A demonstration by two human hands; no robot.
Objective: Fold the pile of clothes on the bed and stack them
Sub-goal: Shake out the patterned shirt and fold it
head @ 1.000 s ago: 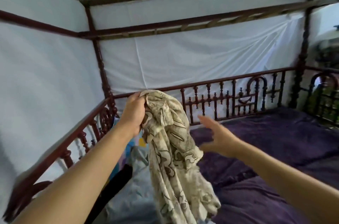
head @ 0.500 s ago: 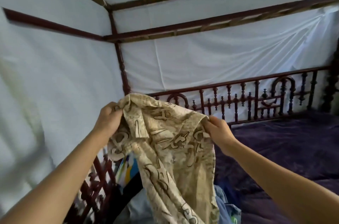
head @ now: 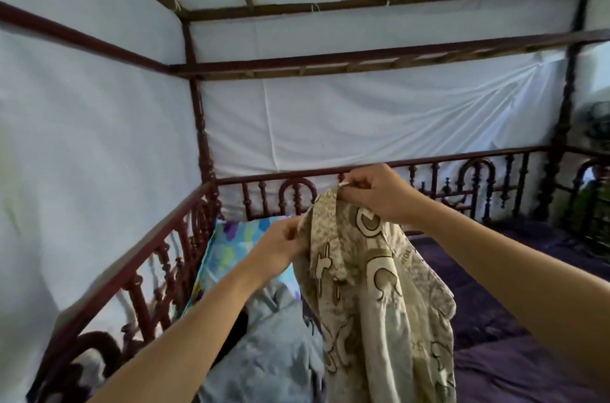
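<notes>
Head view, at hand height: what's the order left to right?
Dark red carved wooden side rail → bright blue patterned pillow → left hand → beige patterned fabric garment → dark purple bedspread. Right hand left out: it overlaps the garment's top.

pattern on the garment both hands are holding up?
Beige garment with a brown-outlined cream motif print over fine leafy patterning; head view, the only one, shows it.
</notes>
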